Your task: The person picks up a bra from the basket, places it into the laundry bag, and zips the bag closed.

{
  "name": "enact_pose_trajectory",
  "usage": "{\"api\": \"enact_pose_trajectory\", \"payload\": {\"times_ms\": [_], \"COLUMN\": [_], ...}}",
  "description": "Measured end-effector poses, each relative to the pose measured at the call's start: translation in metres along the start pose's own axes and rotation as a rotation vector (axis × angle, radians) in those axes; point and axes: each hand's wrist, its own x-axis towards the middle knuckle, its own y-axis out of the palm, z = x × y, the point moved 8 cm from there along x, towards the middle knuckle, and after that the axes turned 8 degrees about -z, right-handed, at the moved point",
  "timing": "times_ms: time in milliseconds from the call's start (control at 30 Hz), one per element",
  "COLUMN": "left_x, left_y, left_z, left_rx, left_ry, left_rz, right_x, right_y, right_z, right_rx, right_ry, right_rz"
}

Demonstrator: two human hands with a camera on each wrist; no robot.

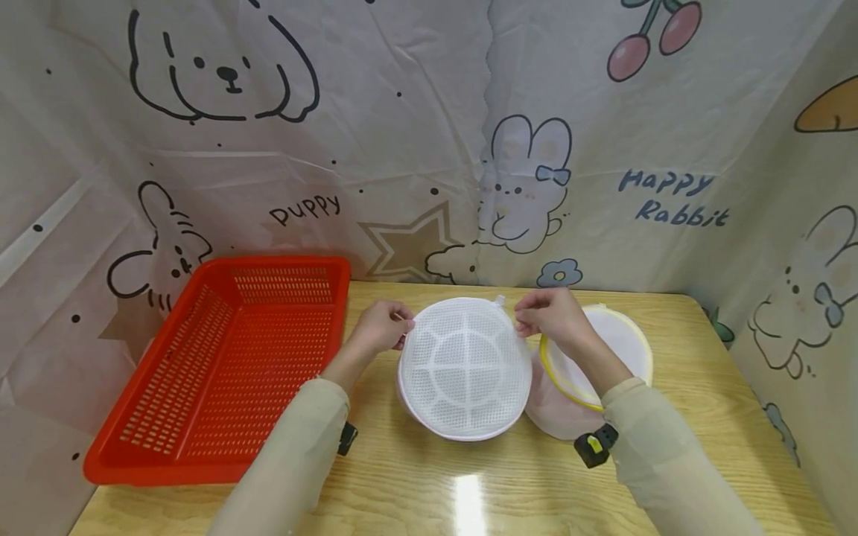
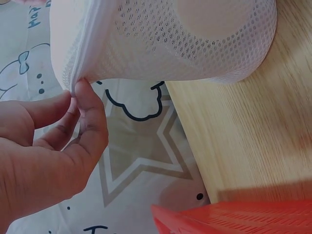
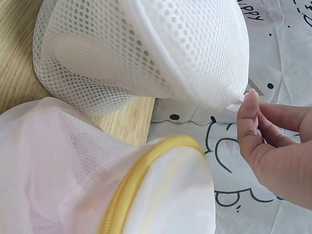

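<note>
A round white mesh laundry bag (image 1: 465,368) stands on the table with its flat cross-ribbed top tilted toward me. My left hand (image 1: 385,326) pinches the rim at its left side between thumb and index finger; the left wrist view shows this grip on the white piped edge (image 2: 80,58). At the bag's right edge, my right hand (image 1: 546,316) has thumb and index finger pinched together on a bit of the white rim, seen in the right wrist view. A pale pink mesh laundry bag (image 1: 559,402) with yellow trim and a white top stands close on the right, partly behind my right wrist.
To the left, a large red plastic basket (image 1: 224,476) with slotted walls sits on the wooden table (image 1: 415,491). A cartoon-printed curtain (image 1: 402,112) hangs behind the table's back edge and down both sides.
</note>
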Motion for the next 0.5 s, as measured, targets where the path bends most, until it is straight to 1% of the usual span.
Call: {"api": "enact_pose_trajectory", "payload": {"times_ms": [267, 500], "left_x": [0.003, 0.005], "left_y": [-0.004, -0.005], "left_z": [0.006, 0.009], "left_rx": [-0.003, -0.002], "left_ry": [-0.016, -0.041], "left_rz": [-0.031, -0.038], "right_x": [-0.006, -0.014], "right_y": [-0.01, -0.012], "right_z": [-0.003, -0.009], "right_rx": [-0.054, -0.069], "right_ry": [0.013, 0.047], "right_rz": [0.006, 0.042]}}
